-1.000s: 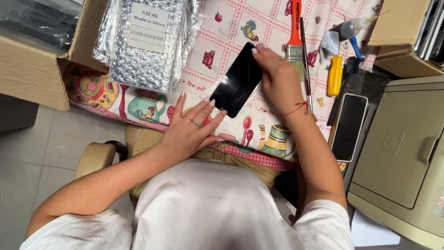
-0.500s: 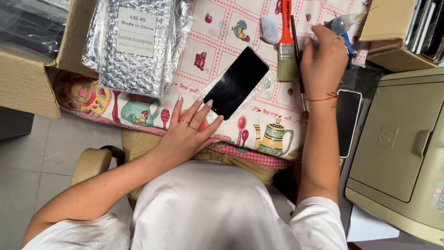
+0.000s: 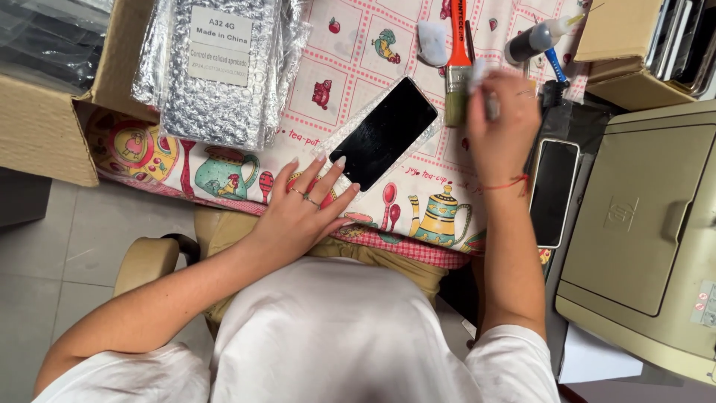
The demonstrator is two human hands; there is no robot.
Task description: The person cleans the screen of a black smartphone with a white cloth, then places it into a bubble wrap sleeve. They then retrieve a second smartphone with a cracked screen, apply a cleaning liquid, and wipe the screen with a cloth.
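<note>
Head view: left hand (image 3: 302, 209), fingers spread flat, steadies the black phone screen (image 3: 384, 132) on the worktop (image 3: 358, 52) while right hand (image 3: 501, 123), fingers closed on a small whitish object (image 3: 481, 75), should lift it clear of the brush (image 3: 456, 67).

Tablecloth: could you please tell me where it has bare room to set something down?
The tablecloth is bare between the foil bags and the paintbrush, above the black screen. Another patch lies below the screen, between the left hand and right hand. The top right, around brush and bottle, is crowded.
</note>
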